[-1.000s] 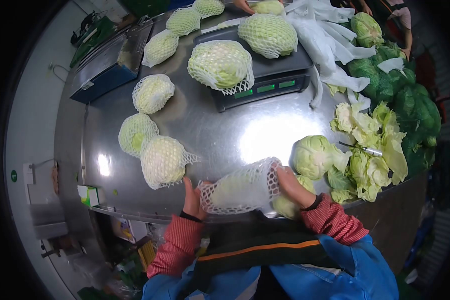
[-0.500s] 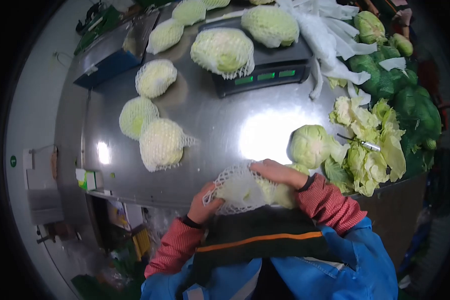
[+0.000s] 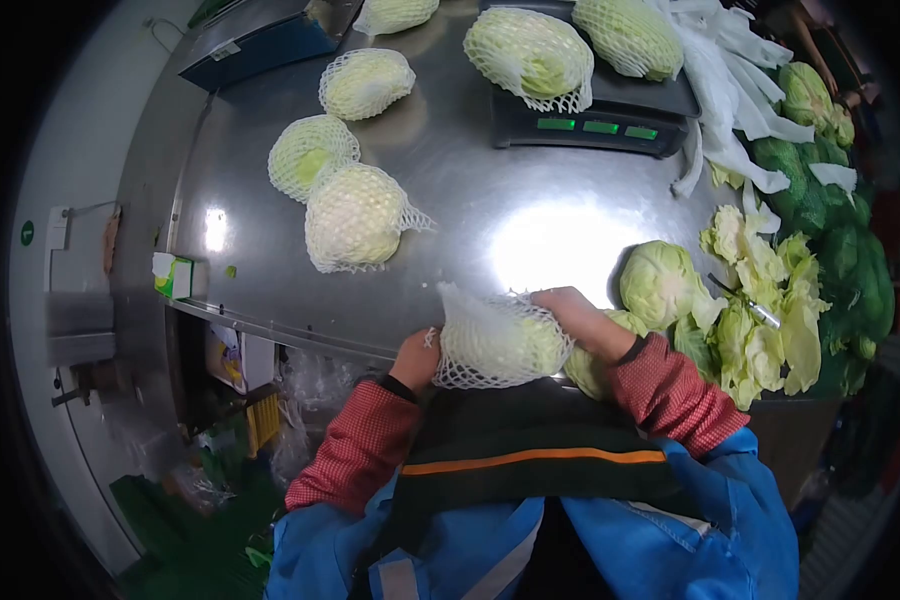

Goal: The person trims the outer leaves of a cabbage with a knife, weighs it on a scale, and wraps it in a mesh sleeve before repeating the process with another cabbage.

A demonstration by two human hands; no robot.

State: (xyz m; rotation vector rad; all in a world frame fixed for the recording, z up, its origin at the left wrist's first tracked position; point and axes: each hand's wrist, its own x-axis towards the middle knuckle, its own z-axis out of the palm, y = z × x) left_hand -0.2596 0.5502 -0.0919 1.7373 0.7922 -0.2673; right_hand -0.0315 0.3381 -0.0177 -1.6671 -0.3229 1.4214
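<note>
Netted cabbage [image 3: 498, 342] held at the near edge of the bench [image 3: 470, 215].
The left hand [image 3: 417, 357] has its grip clenched on the mesh end. The right hand [image 3: 575, 318] wraps over the other side, grasping it. A bare cabbage [image 3: 660, 283] sits just beside the right hand, and a wrapped cabbage [image 3: 355, 217] lies farther up the bench.

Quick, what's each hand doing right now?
Left hand: shut on the netted cabbage, pinching the net's end.
Right hand: shut on the same netted cabbage, at its other side.
</note>
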